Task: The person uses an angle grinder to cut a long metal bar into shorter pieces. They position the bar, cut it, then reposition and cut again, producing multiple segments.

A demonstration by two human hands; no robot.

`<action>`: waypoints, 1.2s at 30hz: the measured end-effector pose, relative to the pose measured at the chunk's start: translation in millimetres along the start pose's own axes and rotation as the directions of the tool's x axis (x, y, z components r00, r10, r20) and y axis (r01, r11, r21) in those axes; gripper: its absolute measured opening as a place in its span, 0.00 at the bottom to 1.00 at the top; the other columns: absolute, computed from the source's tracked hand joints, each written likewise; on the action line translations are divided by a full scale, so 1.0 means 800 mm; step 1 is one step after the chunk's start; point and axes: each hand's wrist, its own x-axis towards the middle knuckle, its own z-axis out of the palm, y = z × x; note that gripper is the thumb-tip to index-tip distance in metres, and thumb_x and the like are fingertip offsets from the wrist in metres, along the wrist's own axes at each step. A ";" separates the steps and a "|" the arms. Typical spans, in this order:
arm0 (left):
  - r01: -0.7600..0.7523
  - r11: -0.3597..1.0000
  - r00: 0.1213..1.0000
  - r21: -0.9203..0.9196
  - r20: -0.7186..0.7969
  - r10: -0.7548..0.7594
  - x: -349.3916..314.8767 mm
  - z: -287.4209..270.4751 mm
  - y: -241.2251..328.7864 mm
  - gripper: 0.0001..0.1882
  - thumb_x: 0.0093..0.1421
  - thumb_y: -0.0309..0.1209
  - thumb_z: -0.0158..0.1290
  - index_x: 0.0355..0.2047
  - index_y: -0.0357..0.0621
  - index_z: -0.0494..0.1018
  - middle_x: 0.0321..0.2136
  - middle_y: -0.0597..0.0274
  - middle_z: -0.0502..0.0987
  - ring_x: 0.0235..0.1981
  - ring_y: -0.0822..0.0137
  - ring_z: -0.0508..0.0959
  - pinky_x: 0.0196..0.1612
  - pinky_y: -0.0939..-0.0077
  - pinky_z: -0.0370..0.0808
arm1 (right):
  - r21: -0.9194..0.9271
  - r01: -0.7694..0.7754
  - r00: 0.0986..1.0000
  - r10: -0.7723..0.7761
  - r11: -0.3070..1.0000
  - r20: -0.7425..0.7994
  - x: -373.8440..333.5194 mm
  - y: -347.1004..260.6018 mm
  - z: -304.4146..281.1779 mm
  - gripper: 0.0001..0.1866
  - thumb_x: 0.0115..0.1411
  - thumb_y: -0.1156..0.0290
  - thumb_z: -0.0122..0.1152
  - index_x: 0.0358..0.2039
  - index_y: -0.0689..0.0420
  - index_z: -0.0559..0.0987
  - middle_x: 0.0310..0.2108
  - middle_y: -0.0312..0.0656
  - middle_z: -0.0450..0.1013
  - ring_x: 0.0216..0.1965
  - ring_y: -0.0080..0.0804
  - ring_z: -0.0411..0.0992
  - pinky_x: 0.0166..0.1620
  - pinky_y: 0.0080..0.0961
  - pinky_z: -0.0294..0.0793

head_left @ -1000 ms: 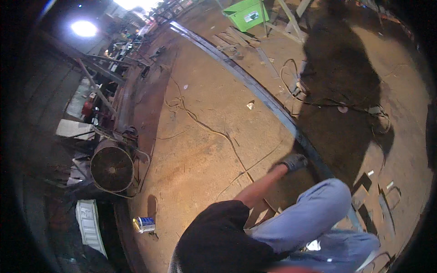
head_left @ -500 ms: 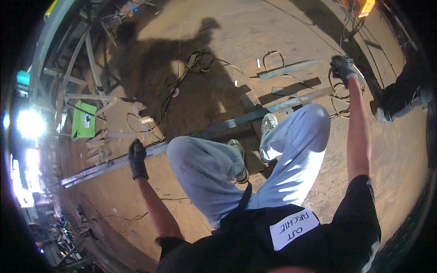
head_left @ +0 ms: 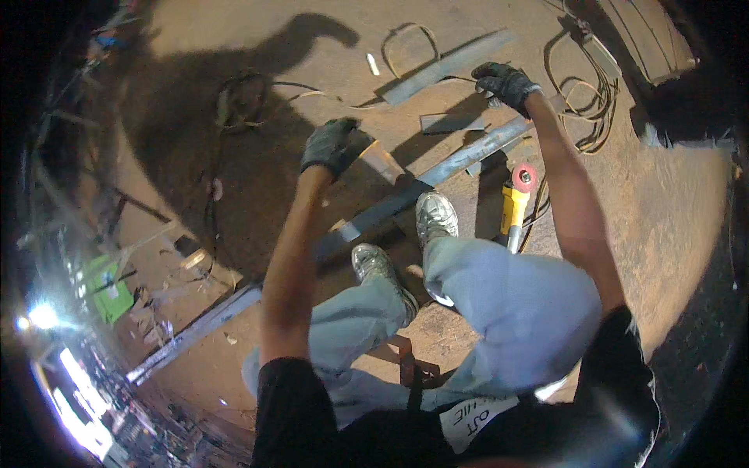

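My left hand [head_left: 334, 148], in a dark glove, hovers over the floor left of centre with its fingers loosely bent. Just right of it is a short flat metal piece [head_left: 384, 162], angled toward the long steel bar; I cannot make out contact. My right hand [head_left: 505, 86], gloved too, is above the bar's far right end with fingers spread and nothing visible in them. The long steel bar [head_left: 390, 207] runs diagonally past my shoes. Near my right hand lie a shorter grey metal bar [head_left: 452, 66] and a small flat plate [head_left: 452, 123].
A yellow angle grinder [head_left: 515, 207] with a reddish disc rests by my right knee. Coiled cables [head_left: 589, 97] lie far right, beside another person's dark-clothed leg [head_left: 683, 109]. A white stick [head_left: 373, 64] is on the floor. At left stand a green box [head_left: 109, 288] and metal framing.
My left hand has swung from the far left toward the middle. My right hand has come left, away from the cables. The view has shifted, and the grinder now shows.
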 end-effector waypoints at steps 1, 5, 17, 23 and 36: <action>-0.010 0.999 0.999 0.041 0.035 0.008 0.036 0.033 0.000 0.25 0.55 0.47 0.54 0.49 0.48 0.73 0.50 0.51 0.74 0.51 0.51 0.73 0.54 0.59 0.68 | 0.206 -0.028 0.996 0.045 0.978 -0.079 -0.020 0.011 0.015 0.21 0.59 0.62 0.56 0.50 0.59 0.74 0.40 0.40 0.76 0.38 0.30 0.74 0.43 0.28 0.73; -0.084 0.974 0.996 0.212 -0.010 0.088 0.152 0.138 -0.003 0.29 0.55 0.47 0.53 0.55 0.50 0.66 0.53 0.51 0.70 0.55 0.49 0.70 0.57 0.57 0.67 | 0.559 -0.047 0.999 0.028 0.827 0.043 -0.084 0.027 0.096 0.18 0.60 0.66 0.56 0.49 0.59 0.75 0.38 0.39 0.76 0.36 0.25 0.73 0.41 0.25 0.74; 0.034 0.924 0.997 0.381 0.052 -0.058 0.249 0.207 0.007 0.29 0.51 0.45 0.60 0.51 0.48 0.70 0.49 0.48 0.73 0.51 0.52 0.74 0.53 0.60 0.72 | 0.510 -0.101 0.975 -0.018 0.854 0.223 -0.085 0.026 0.231 0.18 0.58 0.61 0.58 0.44 0.60 0.78 0.42 0.46 0.76 0.44 0.37 0.74 0.49 0.31 0.72; 0.004 0.955 0.948 0.298 0.304 -0.098 0.239 0.166 0.050 0.32 0.46 0.44 0.65 0.49 0.43 0.70 0.46 0.46 0.76 0.49 0.50 0.76 0.52 0.60 0.73 | 0.568 -0.100 0.979 -0.021 0.817 0.203 -0.082 0.045 0.235 0.12 0.58 0.69 0.55 0.42 0.57 0.79 0.46 0.43 0.72 0.49 0.39 0.71 0.50 0.30 0.72; -0.138 0.990 0.990 -0.008 0.009 0.138 0.151 0.178 0.042 0.23 0.48 0.39 0.60 0.40 0.37 0.71 0.36 0.39 0.77 0.39 0.41 0.77 0.42 0.56 0.75 | 0.878 -0.157 0.981 0.173 0.452 0.087 -0.098 0.059 0.248 0.12 0.59 0.71 0.58 0.42 0.62 0.77 0.34 0.42 0.75 0.33 0.29 0.76 0.36 0.27 0.78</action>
